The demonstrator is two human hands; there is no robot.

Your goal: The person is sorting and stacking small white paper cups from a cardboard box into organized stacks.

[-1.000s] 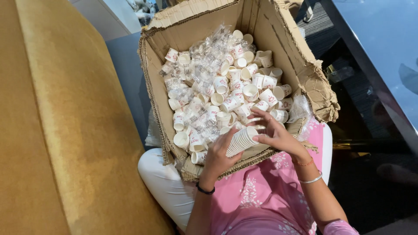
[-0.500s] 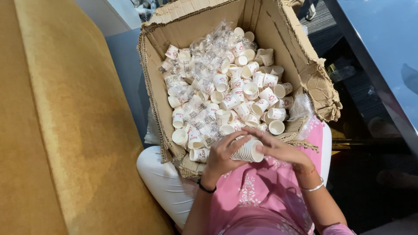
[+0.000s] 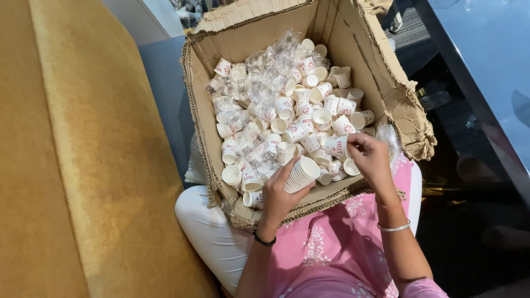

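Since half a second ago the right hand has lifted off the stack and reached back into the box, where it now pinches a single small white paper cup with red print between thumb and fingertips, while the left hand keeps the nested stack of small white paper cups to itself instead of sharing it with the other hand. Seen from the head camera, the left hand's fingers are curled closed around the lower part of the stack, which sits over the near edge of the large, torn brown cardboard box resting on the person's lap. The stack's long axis runs on a slant, from the palm at lower left up to the right, and its open mouth faces up and to the right, towards the single cup. That single cup lies roughly on its side, its long axis near level, just above the loose cups in the box and close to the stack's mouth but not touching it; which way its mouth faces is hard to tell. Loose white paper cups and crumpled clear plastic wrappers fill the box. A mustard-yellow upholstered seat lies along the left, and a dark glossy tabletop runs along the right.
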